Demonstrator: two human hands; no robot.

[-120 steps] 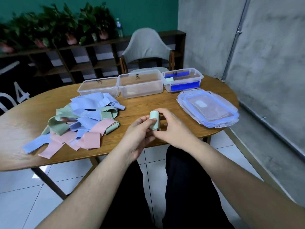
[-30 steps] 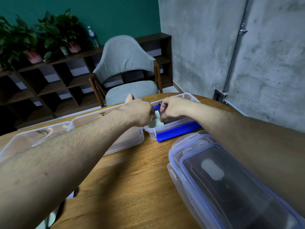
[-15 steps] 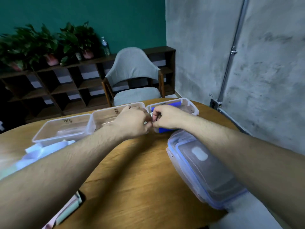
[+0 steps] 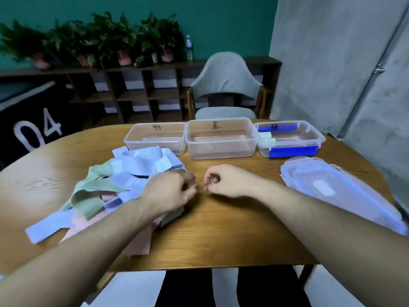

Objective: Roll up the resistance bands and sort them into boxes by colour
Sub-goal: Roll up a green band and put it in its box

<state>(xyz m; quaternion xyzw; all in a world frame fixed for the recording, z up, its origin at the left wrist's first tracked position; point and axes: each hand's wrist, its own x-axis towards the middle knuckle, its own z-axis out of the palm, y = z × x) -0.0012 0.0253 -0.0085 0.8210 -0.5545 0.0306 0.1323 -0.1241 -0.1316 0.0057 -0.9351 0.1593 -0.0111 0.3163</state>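
1. The loose resistance bands (image 4: 124,185) are heaped on the desk (image 4: 221,229) to the left of centre, blue, green and pink strips tangled together, most of their long axes running from near left to far right.
2. The left hand (image 4: 170,191) is held over the right edge of that heap, fingers curled; whether a band is pinched beneath it cannot be told.
3. The right hand (image 4: 225,181) is held just beside the left, over bare wood, fingers loosely curled with nothing seen in them.
4. The heap is judged nearer the left hand, lying directly under it and leftward, so the next band is probably reached from that side; the right hand would have to cross over.
5. 3 clear boxes stand in a row at the far edge. The left box (image 4: 155,138) and the middle box (image 4: 221,139) appear to hold no bands.
6. The right box (image 4: 290,138), with blue clips, holds pale green rolled bands (image 4: 266,137) at its left end; their number cannot be told.
7. A stack of clear lids (image 4: 332,185) lies at the right of the desk, apart from the boxes.
8. Most of the sorting is judged not yet done.
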